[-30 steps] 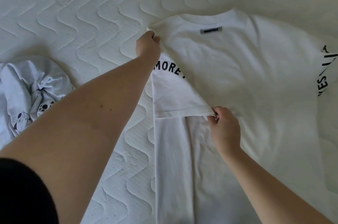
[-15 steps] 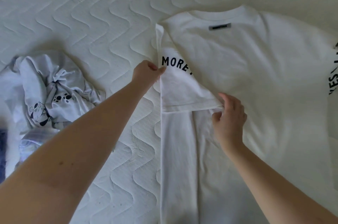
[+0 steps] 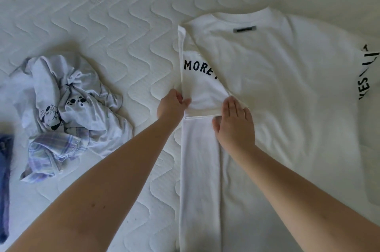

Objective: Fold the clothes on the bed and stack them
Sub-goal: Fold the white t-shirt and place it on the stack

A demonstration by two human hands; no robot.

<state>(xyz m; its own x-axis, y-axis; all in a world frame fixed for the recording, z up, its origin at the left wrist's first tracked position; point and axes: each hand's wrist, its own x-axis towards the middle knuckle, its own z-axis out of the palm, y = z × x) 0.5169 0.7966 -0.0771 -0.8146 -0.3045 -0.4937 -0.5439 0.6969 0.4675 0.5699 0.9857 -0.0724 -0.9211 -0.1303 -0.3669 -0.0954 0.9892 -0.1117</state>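
The right hand [image 3: 234, 124] presses straight fingers [image 3: 232, 105] flat on the white cotton T-shirt's [image 3: 277, 91] folded sleeve [image 3: 202, 91]; just left of them, the left hand [image 3: 171, 105] pinches its edge, likely to set the crease.

A T-shirt [image 3: 287, 97] lies flat on the mattress [image 3: 102, 15] toward its right edge, one sleeve [image 3: 203, 91] folded onto its body. My hands rest on that sleeve. A crumpled clothes pile [image 3: 67, 116] sits well apart near the left edge.
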